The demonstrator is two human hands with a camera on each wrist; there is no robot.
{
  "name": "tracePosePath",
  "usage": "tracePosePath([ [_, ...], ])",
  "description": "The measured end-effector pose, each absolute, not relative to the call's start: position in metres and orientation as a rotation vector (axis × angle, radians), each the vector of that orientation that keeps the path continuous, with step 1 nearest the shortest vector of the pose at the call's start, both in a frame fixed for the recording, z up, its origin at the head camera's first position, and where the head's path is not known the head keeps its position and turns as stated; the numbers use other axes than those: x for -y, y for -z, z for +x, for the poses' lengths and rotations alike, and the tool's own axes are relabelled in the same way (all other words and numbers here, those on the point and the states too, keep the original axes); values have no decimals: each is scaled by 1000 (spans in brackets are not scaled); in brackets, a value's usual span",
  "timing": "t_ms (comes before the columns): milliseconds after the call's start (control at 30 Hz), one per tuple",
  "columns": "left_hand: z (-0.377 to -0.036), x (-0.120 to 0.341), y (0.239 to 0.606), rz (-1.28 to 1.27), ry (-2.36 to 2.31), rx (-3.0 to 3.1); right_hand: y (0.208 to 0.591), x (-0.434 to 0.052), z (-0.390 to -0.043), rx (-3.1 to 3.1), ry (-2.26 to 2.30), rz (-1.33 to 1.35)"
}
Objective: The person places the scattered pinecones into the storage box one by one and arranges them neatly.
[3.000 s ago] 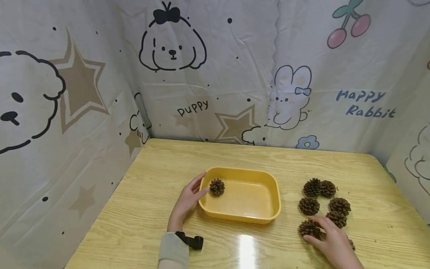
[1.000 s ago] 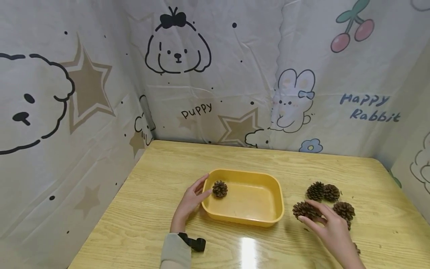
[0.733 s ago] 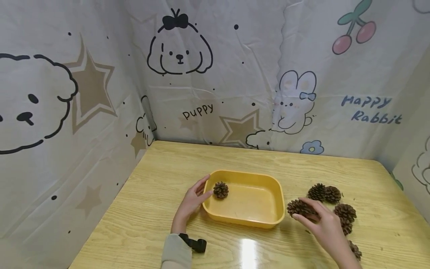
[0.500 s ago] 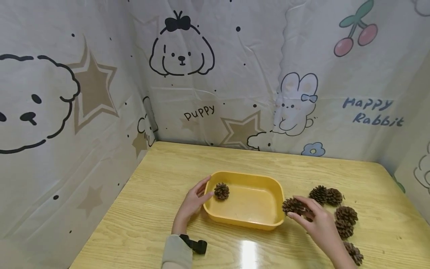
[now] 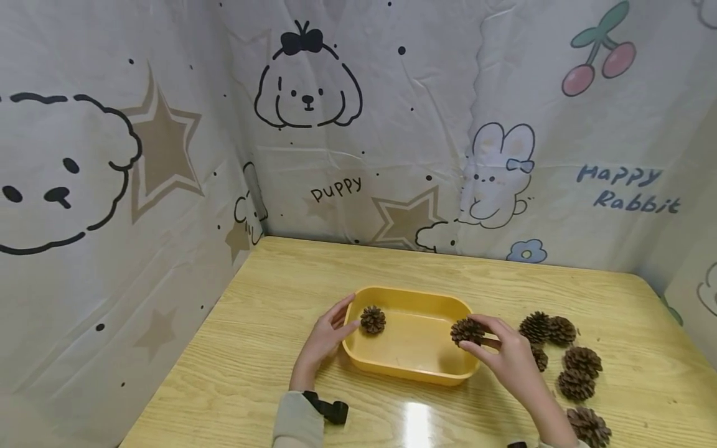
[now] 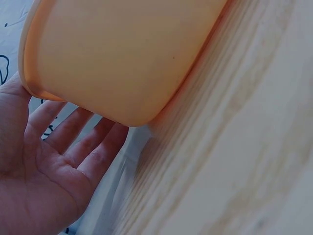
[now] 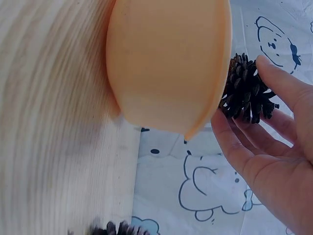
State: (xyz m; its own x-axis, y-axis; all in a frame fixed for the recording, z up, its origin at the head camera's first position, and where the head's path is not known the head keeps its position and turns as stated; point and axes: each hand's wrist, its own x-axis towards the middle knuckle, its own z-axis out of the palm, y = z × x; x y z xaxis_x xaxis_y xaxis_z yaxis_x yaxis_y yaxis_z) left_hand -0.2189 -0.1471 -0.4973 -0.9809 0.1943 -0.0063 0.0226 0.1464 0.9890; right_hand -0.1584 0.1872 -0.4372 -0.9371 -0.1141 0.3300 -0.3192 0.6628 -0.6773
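My right hand [image 5: 506, 351] pinches a brown pine cone [image 5: 467, 331] between thumb and fingers, over the right end of a yellow plastic tray [image 5: 414, 375]. From the right wrist view, this pine cone [image 7: 246, 90] hangs just beyond the tray's rim [image 7: 226, 58]. At the tray's left end, my left hand [image 5: 325, 339] holds on, thumb over the rim and fingers along the outside wall. The left wrist view has those fingers [image 6: 90, 139] against the tray's wall [image 6: 117, 63]. Inside the tray, near the left thumb, lies another pine cone [image 5: 373, 320].
Several more pine cones [image 5: 577, 384] lie in a loose cluster on the wooden table [image 5: 235, 373], right of the tray; the right forearm passes close to them. A printed cloth [image 5: 403, 143] hangs behind the table and along its sides.
My right hand has lifted a pine cone from the cluster and carried it left, over the tray's right rim. The left hand keeps its place on the tray; the head view has shifted slightly.
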Motion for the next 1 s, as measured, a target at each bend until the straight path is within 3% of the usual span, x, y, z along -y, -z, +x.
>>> tracePosePath([
  [1000,-218,147,498,229,-1975,-2253,448,-131,-201,2631,-1218,519],
])
